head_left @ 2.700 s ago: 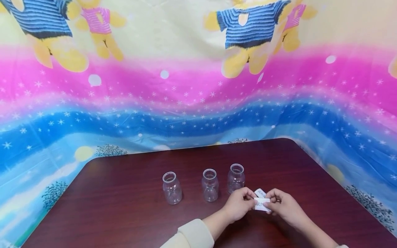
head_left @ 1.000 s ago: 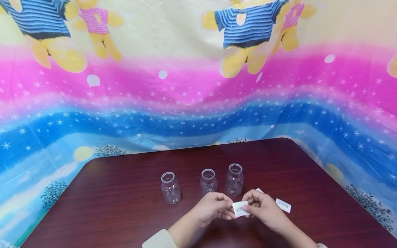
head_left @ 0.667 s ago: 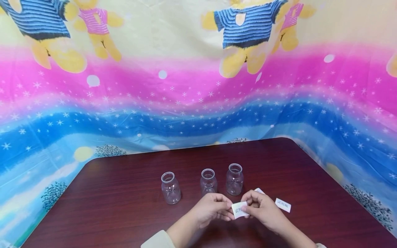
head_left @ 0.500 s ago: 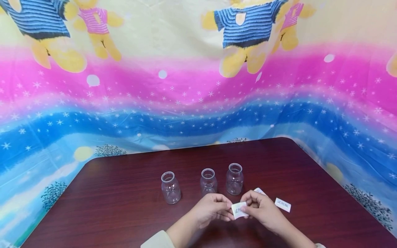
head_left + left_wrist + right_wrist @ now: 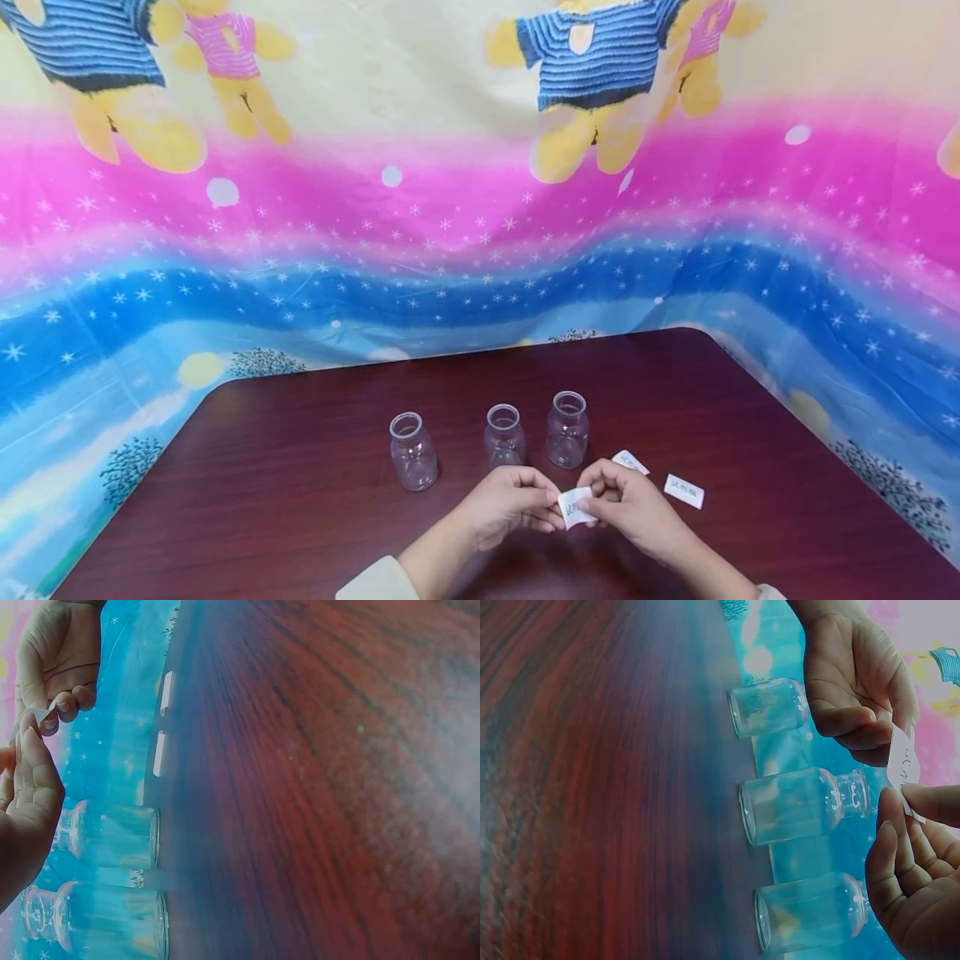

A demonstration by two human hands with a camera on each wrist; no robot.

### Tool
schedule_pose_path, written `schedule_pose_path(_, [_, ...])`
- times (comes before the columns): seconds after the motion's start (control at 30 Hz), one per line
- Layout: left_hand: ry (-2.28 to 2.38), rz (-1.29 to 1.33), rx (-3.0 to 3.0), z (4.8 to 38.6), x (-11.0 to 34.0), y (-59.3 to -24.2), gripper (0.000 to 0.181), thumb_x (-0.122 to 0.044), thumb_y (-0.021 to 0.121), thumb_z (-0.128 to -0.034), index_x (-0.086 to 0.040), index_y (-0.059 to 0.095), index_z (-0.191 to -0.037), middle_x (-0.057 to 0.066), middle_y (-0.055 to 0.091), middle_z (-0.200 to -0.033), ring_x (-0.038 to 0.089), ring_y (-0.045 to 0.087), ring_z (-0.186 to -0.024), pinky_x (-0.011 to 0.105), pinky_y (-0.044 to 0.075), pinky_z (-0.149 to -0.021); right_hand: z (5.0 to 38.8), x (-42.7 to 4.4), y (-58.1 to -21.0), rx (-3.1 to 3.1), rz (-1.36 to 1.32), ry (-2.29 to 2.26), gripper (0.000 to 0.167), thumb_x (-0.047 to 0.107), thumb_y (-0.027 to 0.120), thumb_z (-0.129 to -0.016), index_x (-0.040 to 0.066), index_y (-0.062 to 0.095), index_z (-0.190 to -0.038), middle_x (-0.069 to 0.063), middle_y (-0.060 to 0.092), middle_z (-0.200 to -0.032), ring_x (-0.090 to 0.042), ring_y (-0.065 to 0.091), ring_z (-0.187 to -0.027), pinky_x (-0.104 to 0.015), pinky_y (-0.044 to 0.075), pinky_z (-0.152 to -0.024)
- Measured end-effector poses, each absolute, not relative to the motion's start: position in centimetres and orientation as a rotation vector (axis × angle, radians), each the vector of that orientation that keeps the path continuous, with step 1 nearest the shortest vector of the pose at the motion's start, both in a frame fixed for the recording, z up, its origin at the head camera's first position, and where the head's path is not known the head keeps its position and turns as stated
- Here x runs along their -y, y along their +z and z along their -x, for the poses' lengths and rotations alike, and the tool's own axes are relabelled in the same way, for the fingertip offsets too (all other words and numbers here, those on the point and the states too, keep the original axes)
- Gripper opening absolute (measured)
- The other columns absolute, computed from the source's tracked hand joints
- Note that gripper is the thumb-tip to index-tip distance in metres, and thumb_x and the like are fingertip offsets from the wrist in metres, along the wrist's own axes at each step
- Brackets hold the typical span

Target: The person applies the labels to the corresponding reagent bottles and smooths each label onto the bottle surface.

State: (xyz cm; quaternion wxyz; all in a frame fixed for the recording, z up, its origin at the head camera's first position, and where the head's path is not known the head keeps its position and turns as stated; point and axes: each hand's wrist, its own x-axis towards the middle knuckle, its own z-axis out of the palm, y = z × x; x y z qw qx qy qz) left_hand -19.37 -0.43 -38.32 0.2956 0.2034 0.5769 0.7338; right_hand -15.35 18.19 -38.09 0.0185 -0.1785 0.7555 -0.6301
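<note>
A small white paper label point(image 5: 576, 507) with dark handwritten characters is held up in front of the jars, slightly bent. My right hand point(image 5: 633, 510) pinches its right side between thumb and forefinger. The left hand point(image 5: 510, 507) pinches the label's left edge with thumb and fingertips. The right wrist view shows both hands meeting at the curved label point(image 5: 902, 769). On the table to the right lie two more written labels, one point(image 5: 684, 492) farther out and one point(image 5: 630, 462) just behind my right hand.
Three uncapped clear glass jars stand upright in a loose row: a left jar point(image 5: 414, 454), a middle jar point(image 5: 505, 437) whose base is partly hidden by my left hand, and a right jar point(image 5: 567, 432). A printed cloth point(image 5: 450, 250) surrounds the dark red table point(image 5: 300, 467).
Both hands have moved left from the jars' right side, holding one label. Another label now lies at the right. In the last half second the held label has bent a little more.
</note>
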Motion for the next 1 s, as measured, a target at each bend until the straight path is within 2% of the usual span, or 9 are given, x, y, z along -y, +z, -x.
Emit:
schedule_pose_path(0.37, [1.951, -0.546, -1.557, 19.2, 0.4, -38.1, 0.024, 0.000, 0.054, -0.0799, 0.021, 0.050, -0.091, 0.015, 0.061, -0.070, 0.013, 0.059, -0.058, 0.025, 0.048, -0.058, 15.0, -18.0, -37.8, -2.426, 0.520, -1.904, 0.017, 0.003, 0.059, -0.078, -0.008, 0.050, -0.088, -0.009, 0.049, -0.072, -0.008, 0.051, -0.058, -0.027, 0.046, -0.053])
schedule_pose_path(0.63, [1.970, -0.538, -1.606, 19.1, 0.5, -38.5, 0.023, 0.000, 0.053, -0.0792, 0.021, 0.051, -0.090, 0.021, 0.061, -0.071, 0.013, 0.058, -0.057, 0.026, 0.049, -0.057, 14.9, -17.4, -37.8, -2.685, 0.263, -1.775, 0.026, 0.007, 0.065, -0.073, -0.003, 0.050, -0.091, -0.007, 0.052, -0.079, -0.012, 0.052, -0.070, -0.024, 0.044, -0.060])
schedule_pose_path(0.83, [1.965, -0.514, -1.646, 19.1, 0.5, -38.6, 0.021, 0.001, 0.054, -0.0782, 0.020, 0.052, -0.087, 0.022, 0.060, -0.070, 0.013, 0.058, -0.056, 0.026, 0.049, -0.056, 14.8, -17.0, -37.7, -2.823, 0.032, -1.736, 0.021, 0.005, 0.069, -0.068, 0.004, 0.053, -0.082, -0.002, 0.053, -0.075, -0.011, 0.050, -0.066, -0.022, 0.042, -0.058])
schedule_pose_path(1.0, [1.963, -0.496, -1.679, 19.2, 0.4, -38.7, 0.019, 0.002, 0.053, -0.0775, 0.018, 0.054, -0.086, 0.022, 0.060, -0.070, 0.013, 0.058, -0.056, 0.027, 0.049, -0.056, 14.6, -16.8, -37.6, -2.867, 0.022, -1.734, 0.018, 0.004, 0.069, -0.067, 0.006, 0.054, -0.077, 0.000, 0.052, -0.069, -0.010, 0.047, -0.061, -0.022, 0.040, -0.055])
